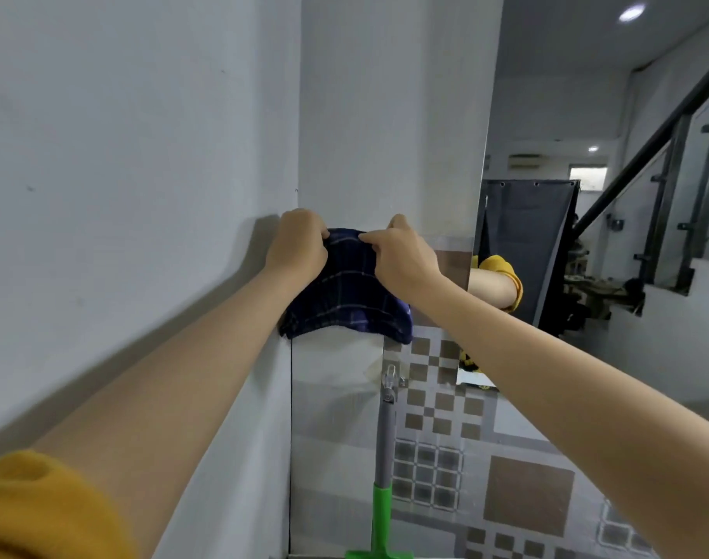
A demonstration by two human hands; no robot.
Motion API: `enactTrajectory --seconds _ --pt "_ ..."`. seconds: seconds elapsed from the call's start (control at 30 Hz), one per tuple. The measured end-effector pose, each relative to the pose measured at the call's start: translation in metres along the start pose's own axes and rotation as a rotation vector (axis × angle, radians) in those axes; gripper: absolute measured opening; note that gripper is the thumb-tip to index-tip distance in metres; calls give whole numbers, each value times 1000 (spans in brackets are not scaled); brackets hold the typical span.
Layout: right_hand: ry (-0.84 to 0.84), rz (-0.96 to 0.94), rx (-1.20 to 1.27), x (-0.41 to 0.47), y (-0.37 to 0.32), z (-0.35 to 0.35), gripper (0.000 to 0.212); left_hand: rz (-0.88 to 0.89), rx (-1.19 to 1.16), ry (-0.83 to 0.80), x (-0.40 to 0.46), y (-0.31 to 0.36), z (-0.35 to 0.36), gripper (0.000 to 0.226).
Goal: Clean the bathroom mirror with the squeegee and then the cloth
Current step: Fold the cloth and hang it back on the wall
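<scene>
Against wall, hands (345,246) pinch cloth (347,292).

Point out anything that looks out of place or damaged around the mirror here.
Nothing looks damaged or spilled. Both hands, left and right, grip the dark checked cloth against the wall at the mirror. The squeegee hangs straight from a clear hook below. Only some faint marks on the wall.

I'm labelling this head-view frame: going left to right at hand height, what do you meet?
Grey wall → left hand → dark blue checked cloth → right hand → mirror.
</scene>
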State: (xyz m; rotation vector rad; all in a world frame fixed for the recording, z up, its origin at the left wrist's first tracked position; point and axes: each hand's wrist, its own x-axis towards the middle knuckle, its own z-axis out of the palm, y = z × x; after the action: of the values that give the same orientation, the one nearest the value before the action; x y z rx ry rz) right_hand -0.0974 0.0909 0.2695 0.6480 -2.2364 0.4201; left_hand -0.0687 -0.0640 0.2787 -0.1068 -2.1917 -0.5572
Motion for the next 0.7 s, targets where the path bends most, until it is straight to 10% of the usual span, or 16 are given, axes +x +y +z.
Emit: enactTrajectory --seconds 0.7 --pt "156 115 435 -14 -5 6 34 -8 -389 20 -18 -7 4 39"
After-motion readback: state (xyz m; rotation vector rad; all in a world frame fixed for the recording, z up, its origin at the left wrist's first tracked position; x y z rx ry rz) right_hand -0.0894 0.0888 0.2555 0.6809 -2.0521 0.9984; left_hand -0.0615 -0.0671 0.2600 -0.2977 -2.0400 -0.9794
